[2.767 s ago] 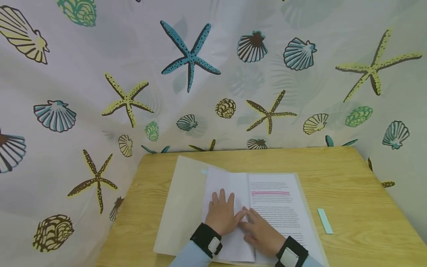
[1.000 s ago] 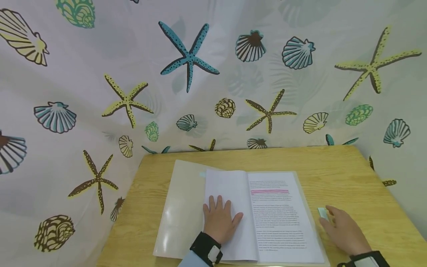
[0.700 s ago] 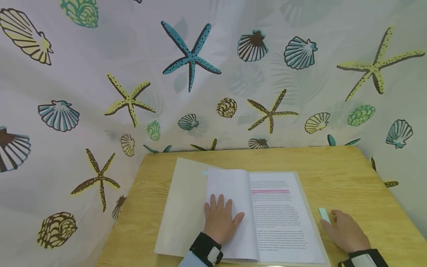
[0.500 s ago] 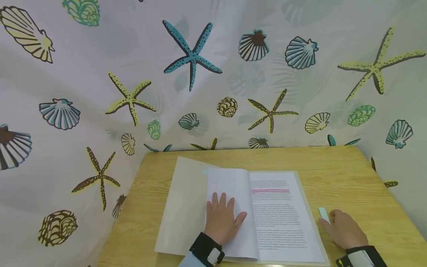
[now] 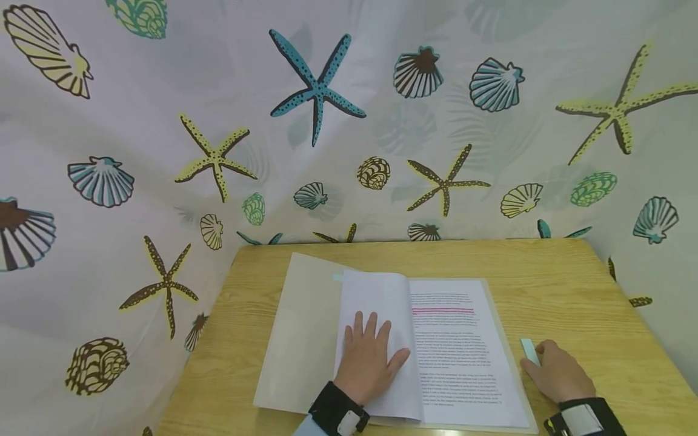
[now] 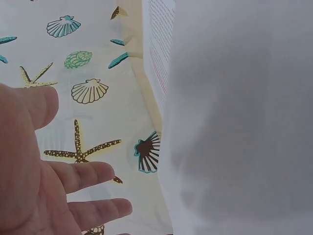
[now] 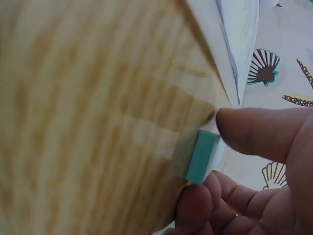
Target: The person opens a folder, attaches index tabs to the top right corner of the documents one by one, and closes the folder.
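Right of the book [image 5: 458, 357], your right hand [image 5: 560, 370] pinches the blue strip [image 5: 529, 350]. Over the book, your left hand [image 5: 368, 360] grips nothing, so the page [image 5: 376, 293] might flip.

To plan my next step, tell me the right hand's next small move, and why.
Probably lift the teal strip slightly: the right hand has it between thumb and fingers, while the left hand lies spread on the white page.

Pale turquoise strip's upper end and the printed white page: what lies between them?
In the head view: bare wooden table, then the right margin of the cream plastic folder.
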The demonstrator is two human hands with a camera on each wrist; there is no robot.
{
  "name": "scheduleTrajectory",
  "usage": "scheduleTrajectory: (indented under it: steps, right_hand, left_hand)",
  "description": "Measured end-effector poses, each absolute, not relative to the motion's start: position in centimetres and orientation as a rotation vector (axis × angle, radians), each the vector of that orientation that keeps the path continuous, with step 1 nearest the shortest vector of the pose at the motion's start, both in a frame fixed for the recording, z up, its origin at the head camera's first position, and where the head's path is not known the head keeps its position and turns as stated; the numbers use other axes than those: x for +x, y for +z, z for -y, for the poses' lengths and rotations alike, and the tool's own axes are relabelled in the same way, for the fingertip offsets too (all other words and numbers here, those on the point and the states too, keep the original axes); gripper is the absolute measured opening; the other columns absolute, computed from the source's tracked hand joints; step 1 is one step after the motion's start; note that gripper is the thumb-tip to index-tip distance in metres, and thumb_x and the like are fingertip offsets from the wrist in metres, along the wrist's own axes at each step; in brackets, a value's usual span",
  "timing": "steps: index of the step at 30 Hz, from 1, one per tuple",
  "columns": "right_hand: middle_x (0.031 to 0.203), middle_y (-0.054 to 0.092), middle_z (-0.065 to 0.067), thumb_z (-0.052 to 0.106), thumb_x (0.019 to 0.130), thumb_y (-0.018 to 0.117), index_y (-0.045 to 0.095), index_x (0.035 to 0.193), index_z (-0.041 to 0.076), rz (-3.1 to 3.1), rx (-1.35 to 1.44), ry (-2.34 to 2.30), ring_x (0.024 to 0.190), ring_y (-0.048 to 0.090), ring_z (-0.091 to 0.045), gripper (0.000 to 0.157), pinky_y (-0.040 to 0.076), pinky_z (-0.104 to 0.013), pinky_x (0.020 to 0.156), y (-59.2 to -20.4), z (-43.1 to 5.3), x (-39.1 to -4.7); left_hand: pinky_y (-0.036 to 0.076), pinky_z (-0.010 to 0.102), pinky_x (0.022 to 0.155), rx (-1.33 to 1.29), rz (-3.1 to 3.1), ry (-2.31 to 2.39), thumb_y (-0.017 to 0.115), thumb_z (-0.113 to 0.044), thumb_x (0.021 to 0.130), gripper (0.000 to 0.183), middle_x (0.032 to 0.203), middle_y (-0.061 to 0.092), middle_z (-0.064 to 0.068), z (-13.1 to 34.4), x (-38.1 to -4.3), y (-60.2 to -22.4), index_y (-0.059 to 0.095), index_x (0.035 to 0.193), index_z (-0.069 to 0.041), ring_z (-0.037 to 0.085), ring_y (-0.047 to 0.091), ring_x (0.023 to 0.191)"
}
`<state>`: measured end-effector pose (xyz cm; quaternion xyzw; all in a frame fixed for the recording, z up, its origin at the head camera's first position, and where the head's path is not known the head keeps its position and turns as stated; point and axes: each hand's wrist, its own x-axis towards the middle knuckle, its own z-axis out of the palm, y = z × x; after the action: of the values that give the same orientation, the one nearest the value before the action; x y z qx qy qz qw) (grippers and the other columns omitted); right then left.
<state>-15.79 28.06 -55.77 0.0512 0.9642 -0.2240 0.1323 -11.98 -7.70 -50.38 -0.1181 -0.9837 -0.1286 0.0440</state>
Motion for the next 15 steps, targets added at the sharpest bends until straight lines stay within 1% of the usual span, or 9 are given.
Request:
scheduleTrajectory:
  steps: [2,4,7,12,15]
  right_hand:
    - [0.081,0.062,-0.023,0.027,0.089,0.062,0.045,0.116,-0.020,-2.791,0.161,-0.649,0.065,0.054,-0.025,0.057,0.044,-0.037,0.052,-55.59,-27.85,-15.78]
    - [0.081,0.061,-0.022,0.025,0.089,0.062,0.044,0.117,-0.020,-2.778,0.179,-0.651,0.065,0.054,-0.026,0.056,0.044,-0.037,0.053,-55.47,-27.67,-15.83]
    - [0.080,0.061,-0.022,0.025,0.089,0.061,0.043,0.117,-0.020,-2.757,0.190,-0.653,0.065,0.054,-0.026,0.056,0.045,-0.037,0.053,-55.41,-27.50,-15.97]
    - [0.086,0.061,-0.027,0.028,0.087,0.059,0.044,0.119,-0.019,-2.726,0.204,-0.649,0.068,0.055,-0.028,0.059,0.046,-0.041,0.055,-55.57,-27.72,-16.07]
    - [0.083,0.061,-0.023,0.028,0.086,0.057,0.044,0.119,-0.019,-2.734,0.212,-0.656,0.067,0.055,-0.027,0.059,0.044,-0.038,0.053,-55.65,-27.95,-16.14]
  left_hand:
    - [0.030,0.064,0.102,-0.380,3.003,-0.384,0.048,-0.056,0.095,0.063,0.142,0.045,0.022,7.79,-11.87,-50.36,0.055,0.134,-0.007,0.047,0.030,0.136]
    - [0.030,0.063,0.103,-0.400,2.999,-0.381,0.044,-0.057,0.095,0.065,0.143,0.044,0.022,7.88,-11.73,-50.33,0.054,0.135,-0.007,0.046,0.029,0.136]
    - [0.030,0.062,0.103,-0.427,2.996,-0.380,0.038,-0.060,0.097,0.067,0.144,0.043,0.021,8.05,-11.51,-50.23,0.053,0.136,-0.007,0.045,0.028,0.137]
    - [0.030,0.062,0.103,-0.459,2.977,-0.396,0.033,-0.061,0.097,0.069,0.144,0.043,0.022,8.36,-11.17,-49.68,0.052,0.136,-0.007,0.045,0.026,0.138]
    - [0.030,0.062,0.103,-0.468,2.965,-0.404,0.032,-0.060,0.097,0.069,0.144,0.043,0.022,8.46,-11.05,-49.37,0.052,0.137,-0.007,0.045,0.026,0.138]
